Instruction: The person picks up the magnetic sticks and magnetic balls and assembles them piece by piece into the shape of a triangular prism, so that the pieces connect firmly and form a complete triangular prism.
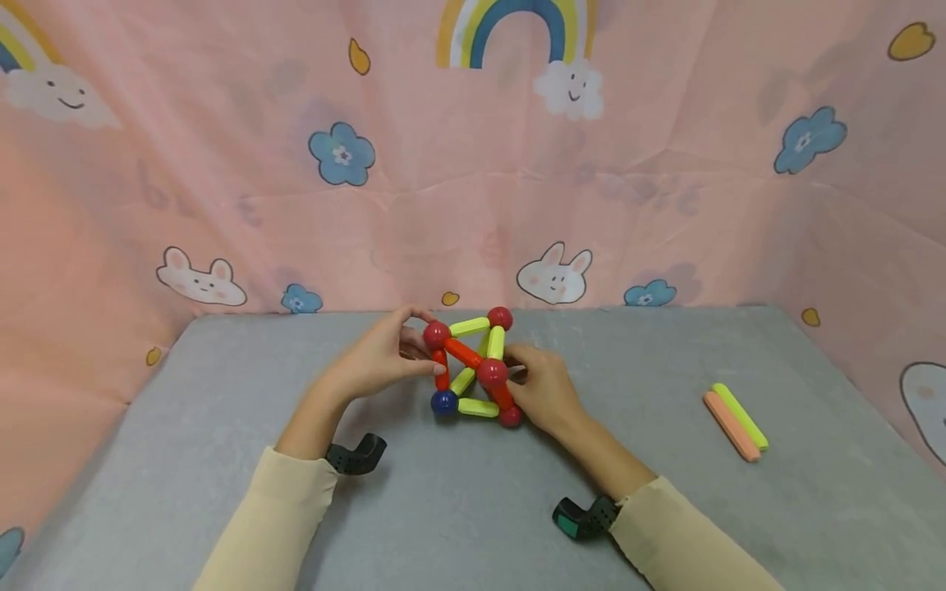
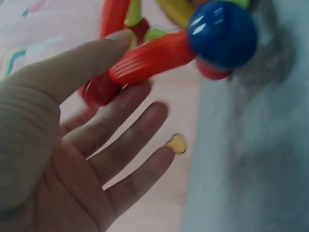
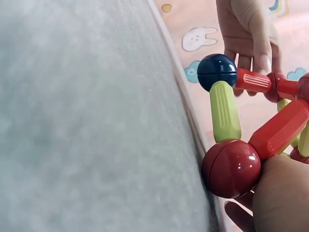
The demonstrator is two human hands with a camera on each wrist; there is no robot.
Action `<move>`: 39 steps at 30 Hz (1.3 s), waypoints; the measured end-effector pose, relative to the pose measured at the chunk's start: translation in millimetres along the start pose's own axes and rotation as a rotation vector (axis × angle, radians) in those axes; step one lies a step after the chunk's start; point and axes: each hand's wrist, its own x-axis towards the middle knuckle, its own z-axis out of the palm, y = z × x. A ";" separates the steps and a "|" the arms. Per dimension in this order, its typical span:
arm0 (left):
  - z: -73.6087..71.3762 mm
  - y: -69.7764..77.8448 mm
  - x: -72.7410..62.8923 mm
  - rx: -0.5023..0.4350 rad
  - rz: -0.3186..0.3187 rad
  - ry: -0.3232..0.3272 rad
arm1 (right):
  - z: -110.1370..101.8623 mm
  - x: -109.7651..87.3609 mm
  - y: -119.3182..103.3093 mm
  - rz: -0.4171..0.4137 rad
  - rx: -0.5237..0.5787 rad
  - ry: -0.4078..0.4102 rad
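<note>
A frame of magnetic building rods and balls (image 1: 464, 354) stands between both hands over the grey table. Its rods are red and yellow-green; most balls are red, and a blue ball (image 1: 444, 402) forms the lower left corner. My left hand (image 1: 384, 355) pinches the upper left corner between thumb and fingers, around a red rod (image 2: 152, 57) and its ball; the other fingers spread free. On the opposite side my right hand (image 1: 548, 392) grips the frame near a red rod (image 3: 280, 128) and the lower right red ball (image 3: 231, 168). Its fingertips are mostly hidden behind the frame.
Two loose rods lie side by side on the right of the table, one orange (image 1: 732, 427) and one yellow-green (image 1: 741, 417). A pink patterned curtain (image 1: 443, 213) hangs behind the far edge of the grey table (image 1: 458, 509). Each wrist wears a black camera mount (image 1: 358, 455).
</note>
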 end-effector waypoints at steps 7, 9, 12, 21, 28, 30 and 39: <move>26.5 -3.3 2.2 0.032 -0.100 0.091 | 3.2 -1.2 2.9 0.011 0.045 0.006; 32.8 -6.4 2.0 -0.006 -0.103 0.128 | 4.5 -0.9 2.4 0.000 0.050 0.008; 40.6 -10.0 -1.8 -0.039 -0.095 0.180 | 6.7 -2.0 1.2 -0.017 0.060 0.007; 52.4 -16.3 -23.8 -0.077 -0.065 0.229 | 9.2 -1.3 -3.1 -0.019 0.028 -0.004; 62.5 -24.2 -32.9 -0.040 -0.011 0.209 | 8.5 -0.7 -1.9 -0.013 0.014 -0.011; 64.7 -26.1 -34.2 -0.043 0.002 0.226 | 8.9 -0.5 -1.8 -0.015 0.022 -0.014; 65.6 -26.2 -38.8 0.032 0.076 0.288 | 9.9 -0.5 -0.4 -0.026 0.075 0.000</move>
